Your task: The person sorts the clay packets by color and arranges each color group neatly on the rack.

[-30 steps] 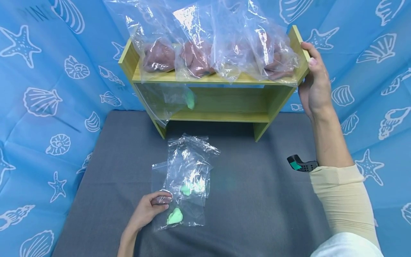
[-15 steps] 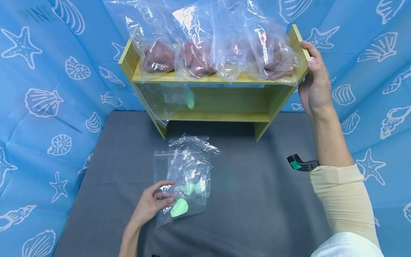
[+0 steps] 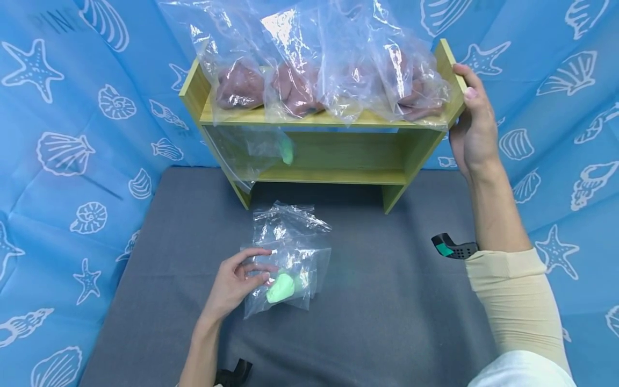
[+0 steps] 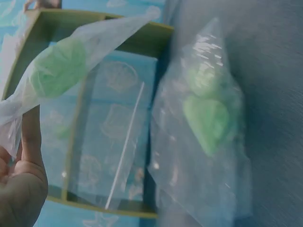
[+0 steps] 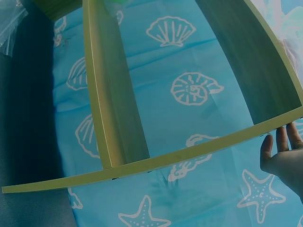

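Observation:
My left hand pinches a clear zip bag holding a pale green lump, raised over the table. In the left wrist view, the held bag stretches out from the fingers, its lump bulging near the fingertips. Beneath it lie overlapping clear bags; their green lumps show in the left wrist view. My right hand grips the upper right side panel of a yellow-green wooden shelf; in the right wrist view its fingers meet the panel's edge.
Several clear bags with brownish-pink lumps line the shelf's upper board. On its lower level, a bag with a green lump hangs over the front at the left. A blue shell-patterned curtain surrounds the dark grey table.
My left hand has moved forward and slightly right with the bag, lifting it over the other bags. The right hand and the shelf stay where they were.

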Motion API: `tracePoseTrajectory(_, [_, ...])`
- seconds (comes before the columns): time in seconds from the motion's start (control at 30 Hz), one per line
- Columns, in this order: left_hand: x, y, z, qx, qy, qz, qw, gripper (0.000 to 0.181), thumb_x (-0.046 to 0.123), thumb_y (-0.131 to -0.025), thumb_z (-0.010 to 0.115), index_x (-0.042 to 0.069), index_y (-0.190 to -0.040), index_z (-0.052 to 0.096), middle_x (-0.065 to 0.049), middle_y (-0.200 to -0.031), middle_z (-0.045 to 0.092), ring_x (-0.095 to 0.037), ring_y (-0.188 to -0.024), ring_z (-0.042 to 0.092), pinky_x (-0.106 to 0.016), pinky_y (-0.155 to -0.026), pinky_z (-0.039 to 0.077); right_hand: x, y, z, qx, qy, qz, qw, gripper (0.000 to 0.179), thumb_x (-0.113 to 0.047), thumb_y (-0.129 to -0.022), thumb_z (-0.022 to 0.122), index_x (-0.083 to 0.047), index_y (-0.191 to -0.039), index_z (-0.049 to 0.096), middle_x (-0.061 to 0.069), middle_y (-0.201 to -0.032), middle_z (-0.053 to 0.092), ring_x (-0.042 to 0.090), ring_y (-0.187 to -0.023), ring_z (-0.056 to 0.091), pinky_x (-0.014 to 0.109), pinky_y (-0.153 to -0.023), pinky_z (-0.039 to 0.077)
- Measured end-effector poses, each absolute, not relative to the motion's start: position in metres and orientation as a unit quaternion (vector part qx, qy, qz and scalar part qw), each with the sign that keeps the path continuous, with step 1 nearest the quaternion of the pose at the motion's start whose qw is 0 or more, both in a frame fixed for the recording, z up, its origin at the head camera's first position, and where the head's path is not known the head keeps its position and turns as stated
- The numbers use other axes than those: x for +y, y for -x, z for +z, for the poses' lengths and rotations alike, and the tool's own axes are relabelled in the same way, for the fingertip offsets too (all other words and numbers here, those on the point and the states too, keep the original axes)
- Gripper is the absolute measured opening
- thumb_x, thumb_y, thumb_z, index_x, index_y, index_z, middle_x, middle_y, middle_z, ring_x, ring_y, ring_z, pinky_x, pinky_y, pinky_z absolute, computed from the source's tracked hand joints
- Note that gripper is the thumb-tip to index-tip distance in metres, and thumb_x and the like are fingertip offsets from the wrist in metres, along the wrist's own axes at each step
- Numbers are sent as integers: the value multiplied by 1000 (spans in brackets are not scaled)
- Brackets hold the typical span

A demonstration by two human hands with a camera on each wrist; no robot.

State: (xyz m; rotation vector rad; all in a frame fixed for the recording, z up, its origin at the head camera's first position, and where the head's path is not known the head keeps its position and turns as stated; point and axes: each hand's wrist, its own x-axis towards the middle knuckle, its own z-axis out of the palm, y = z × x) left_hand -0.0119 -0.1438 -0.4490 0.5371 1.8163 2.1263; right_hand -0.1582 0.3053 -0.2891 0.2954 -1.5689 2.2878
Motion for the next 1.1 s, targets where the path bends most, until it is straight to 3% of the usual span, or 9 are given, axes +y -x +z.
tracePoseTrajectory(0.1, [-134, 19, -441, 627, -199, 745, 114, 44, -13, -89, 65, -12, -130, 52, -33, -134, 48, -28, -104, 68, -47, -74, 58, 306, 157, -289, -558, -101, 805, 175, 45, -24, -93, 55, -12, -136, 57, 13, -142, 41, 26, -122, 43, 33, -90, 45])
tracePoseTrajectory(0.5, [-98, 57, -413, 588, -255, 768, -7, 44, -14, -87, 67, -15, -128, 53, -24, -131, 55, -30, -101, 68, -46, -72, 59, 306, 157, -288, -570, -95, 797, 174, 45, -25, -93, 53, -14, -137, 57, 12, -143, 40, 26, -124, 42, 34, -92, 43])
tracePoseTrajectory(0.83, [-80, 105, -399, 550, -256, 792, -72, 48, -25, -83, 61, -16, -130, 51, -23, -131, 54, -28, -99, 69, -41, -75, 59, 306, 156, -288, -570, -94, 796, 179, 45, -25, -93, 53, -13, -137, 56, 13, -142, 41, 26, -123, 43, 33, -91, 44])
tracePoseTrajectory(1.1, [-76, 146, -390, 556, -254, 785, -102, 48, -22, -85, 64, -11, -131, 54, -20, -133, 53, -29, -100, 68, -42, -76, 59, 304, 158, -289, -567, -98, 798, 178, 45, -25, -94, 53, -13, -137, 56, 13, -141, 41, 26, -121, 44, 33, -89, 45])
